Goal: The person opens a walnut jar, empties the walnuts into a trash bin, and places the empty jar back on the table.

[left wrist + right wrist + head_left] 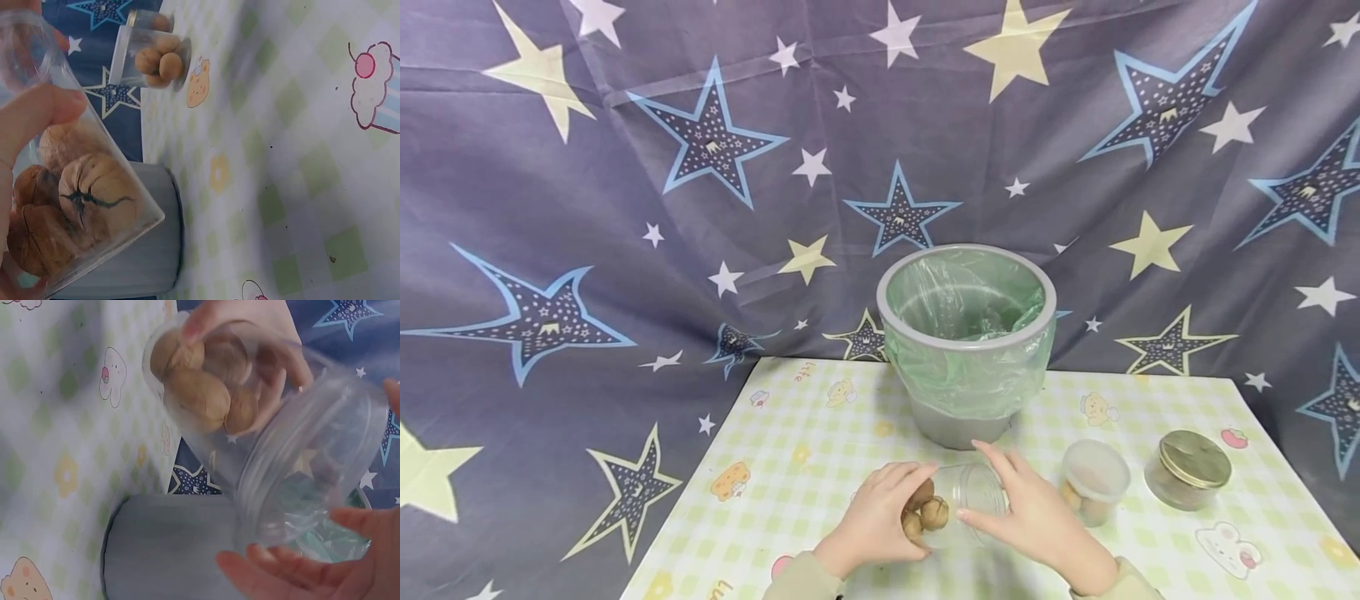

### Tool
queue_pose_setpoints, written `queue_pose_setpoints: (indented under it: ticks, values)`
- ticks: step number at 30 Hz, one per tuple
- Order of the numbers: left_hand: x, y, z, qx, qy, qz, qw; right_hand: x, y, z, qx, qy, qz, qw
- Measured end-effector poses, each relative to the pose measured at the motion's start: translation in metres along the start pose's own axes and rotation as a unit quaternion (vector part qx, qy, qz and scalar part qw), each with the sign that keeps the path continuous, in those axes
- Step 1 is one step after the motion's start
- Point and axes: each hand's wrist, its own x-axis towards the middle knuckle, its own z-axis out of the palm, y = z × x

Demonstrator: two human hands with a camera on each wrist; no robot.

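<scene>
A clear plastic jar point(951, 504) lies tilted between my hands above the table, with several walnuts point(100, 194) gathered at its base. My left hand point(883, 512) grips the jar around its base end; in the right wrist view its thumb and fingers wrap the wall beside the walnuts. The jar's ridged, clear mouth end point(300, 450) points toward my right hand point(1037, 521). That hand's fingers are spread around the mouth end, and whether they touch it I cannot tell.
Behind the hands stands a grey bin point(958, 429) lined with a green bag point(970, 375). On the right are a white-lidded jar point(1096, 471) holding round brown nuts and a gold-lidded jar point(1187, 471). A star-patterned cloth point(775, 225) hangs behind the checkered tabletop point(820, 417).
</scene>
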Motion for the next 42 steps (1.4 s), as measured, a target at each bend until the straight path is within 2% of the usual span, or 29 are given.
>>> queue_pose_setpoints:
  ticks: [2, 5, 10, 15, 20, 22, 24, 26, 28, 32, 34, 36, 38, 42]
  values:
    - [0.0, 0.001, 0.0, 0.012, -0.002, -0.007, 0.9999, -0.001, -0.002, 0.0, -0.001, -0.017, 0.028, 0.9995]
    - [0.0, 0.001, -0.001, 0.019, 0.0, -0.01, 0.9998, -0.002, -0.003, 0.001, 0.002, -0.022, 0.021, 0.9995]
    - [-0.001, 0.001, 0.0, 0.009, 0.002, -0.007, 0.9999, -0.004, 0.001, 0.002, 0.008, -0.001, -0.045, 0.999]
    - [-0.002, 0.001, 0.0, -0.005, -0.006, -0.007, 0.9999, -0.005, 0.006, 0.005, 0.012, 0.022, -0.116, 0.993]
    - [-0.004, 0.0, -0.001, -0.018, -0.009, -0.006, 0.9998, -0.004, 0.011, 0.007, -0.012, 0.058, -0.198, 0.9783]
    - [-0.005, 0.0, -0.001, -0.02, -0.009, -0.005, 0.9997, -0.003, 0.013, 0.008, -0.014, 0.062, -0.23, 0.9712]
    - [-0.005, -0.001, 0.0, -0.018, -0.007, -0.003, 0.9998, -0.003, 0.013, 0.007, -0.007, 0.057, -0.242, 0.9686]
    - [-0.006, -0.001, 0.0, -0.01, -0.004, -0.003, 0.9999, -0.003, 0.012, 0.007, 0.01, 0.049, -0.232, 0.9714]
    - [-0.007, -0.001, 0.001, -0.001, -0.001, -0.002, 1.0, -0.004, 0.011, 0.007, 0.029, 0.04, -0.194, 0.9797]
    - [-0.008, -0.001, 0.002, 0.012, 0.005, -0.001, 0.9999, -0.002, 0.005, 0.006, 0.054, -0.004, -0.072, 0.9959]
    - [-0.007, -0.001, 0.003, 0.015, 0.007, 0.001, 0.9999, -0.001, 0.002, 0.006, 0.054, -0.037, -0.017, 0.9977]
    - [-0.007, -0.001, 0.004, 0.02, 0.006, 0.001, 0.9998, 0.0, 0.0, 0.008, 0.046, -0.061, 0.02, 0.9969]
    - [-0.007, -0.001, 0.004, 0.023, 0.004, 0.001, 0.9997, 0.0, -0.001, 0.01, 0.039, -0.069, 0.035, 0.9963]
    - [-0.007, -0.001, 0.004, 0.023, 0.006, -0.001, 0.9997, 0.0, -0.003, 0.013, 0.027, -0.055, 0.041, 0.9973]
